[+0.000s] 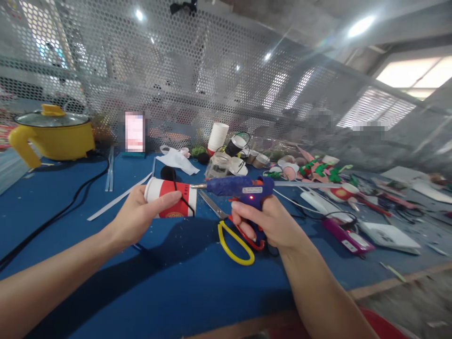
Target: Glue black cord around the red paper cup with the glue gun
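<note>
My left hand (146, 207) is closed around a red and white paper cup (166, 193), which lies on its side in the air above the blue table. Black cord (187, 201) runs over the cup near its right end, and a round black thing (168, 173) shows just behind it. My right hand (264, 221) grips a blue hot glue gun (233, 186) with a red light lit on its body. The gun's metal nozzle points left, close to the cup's right end. A clear glue stick (300, 184) sticks out of its back. Below the gun lie scissors (237, 245) with yellow and red handles.
A yellow electric pot (56, 139) with a black cable stands at the left. A lit phone (135, 132) leans near the mesh wall. Stacked paper cups (218, 136), a clear jar (218, 165) and craft pieces crowd the back. A purple power strip (348, 238) lies at the right.
</note>
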Demonstrator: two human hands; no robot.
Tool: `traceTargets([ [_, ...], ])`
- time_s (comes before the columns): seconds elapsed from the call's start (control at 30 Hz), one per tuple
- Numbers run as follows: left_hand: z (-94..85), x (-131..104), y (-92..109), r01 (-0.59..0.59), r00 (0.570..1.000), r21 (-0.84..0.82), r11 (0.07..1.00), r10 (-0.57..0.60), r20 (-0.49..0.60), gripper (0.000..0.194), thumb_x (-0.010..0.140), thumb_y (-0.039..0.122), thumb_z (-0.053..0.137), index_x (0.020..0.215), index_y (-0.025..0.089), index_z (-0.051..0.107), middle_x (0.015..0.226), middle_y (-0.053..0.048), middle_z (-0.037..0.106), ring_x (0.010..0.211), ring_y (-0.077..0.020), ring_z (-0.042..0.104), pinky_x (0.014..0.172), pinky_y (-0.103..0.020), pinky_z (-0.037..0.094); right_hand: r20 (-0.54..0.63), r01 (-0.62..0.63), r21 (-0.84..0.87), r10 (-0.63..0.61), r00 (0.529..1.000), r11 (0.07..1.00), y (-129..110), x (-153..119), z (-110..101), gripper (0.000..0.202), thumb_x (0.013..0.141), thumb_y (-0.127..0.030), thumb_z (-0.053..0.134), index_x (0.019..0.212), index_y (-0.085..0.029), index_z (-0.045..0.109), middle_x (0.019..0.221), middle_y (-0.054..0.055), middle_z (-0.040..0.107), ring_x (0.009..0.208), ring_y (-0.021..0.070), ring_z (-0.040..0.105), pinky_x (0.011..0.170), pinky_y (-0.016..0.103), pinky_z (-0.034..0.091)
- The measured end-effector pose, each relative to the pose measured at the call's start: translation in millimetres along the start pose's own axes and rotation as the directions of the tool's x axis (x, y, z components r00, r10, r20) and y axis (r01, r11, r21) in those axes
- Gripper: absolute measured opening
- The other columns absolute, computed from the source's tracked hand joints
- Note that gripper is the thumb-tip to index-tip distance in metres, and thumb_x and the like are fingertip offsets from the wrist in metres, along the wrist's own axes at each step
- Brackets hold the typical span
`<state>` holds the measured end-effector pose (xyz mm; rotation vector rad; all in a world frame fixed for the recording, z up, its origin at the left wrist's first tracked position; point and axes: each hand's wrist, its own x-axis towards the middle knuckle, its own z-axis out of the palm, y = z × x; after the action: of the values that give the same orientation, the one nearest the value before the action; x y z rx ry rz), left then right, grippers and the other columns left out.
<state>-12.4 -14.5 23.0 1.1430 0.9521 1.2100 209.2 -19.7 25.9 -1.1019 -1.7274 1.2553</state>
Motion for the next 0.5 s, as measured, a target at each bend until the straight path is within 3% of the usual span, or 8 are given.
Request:
traceTargets([
  [0.27, -2.5, -3.4, -2.0, -0.094, 0.995, 0.126, 0.988, 0.091, 0.029, 0.006, 0.062, 0.026, 0.069, 0.061, 0.020, 0.068, 0.063, 0.001, 0.070, 0.051, -0.0116, 0.061, 0.050, -0.017, 0.049, -0.047, 0.007, 0.045, -0.005, 0.999, 0.999, 3.7, 2.5, 1.6, 0.030, 0.078, -0.035, 0.051, 0.058, -0.013, 0.053, 0.034, -0.005, 0.045, 0.030, 0.0043, 0.039, 0.033, 0.017, 0.030],
  [0.5, -5.8, -2.3, -5.2, -0.111, 0.994, 0.150, 0.982, 0.108, 0.028, 0.008, 0.063, 0.027, 0.069, 0.065, 0.020, 0.069, 0.065, 0.001, 0.070, 0.054, -0.0115, 0.061, 0.052, -0.017, 0.050, 0.028, -0.003, 0.106, 0.000, 1.000, 0.994, -0.9, 0.0, 1.1, 0.030, 0.078, -0.034, 0.051, 0.057, -0.013, 0.052, 0.033, -0.005, 0.045, 0.026, 0.0038, 0.036, 0.031, 0.016, 0.029],
])
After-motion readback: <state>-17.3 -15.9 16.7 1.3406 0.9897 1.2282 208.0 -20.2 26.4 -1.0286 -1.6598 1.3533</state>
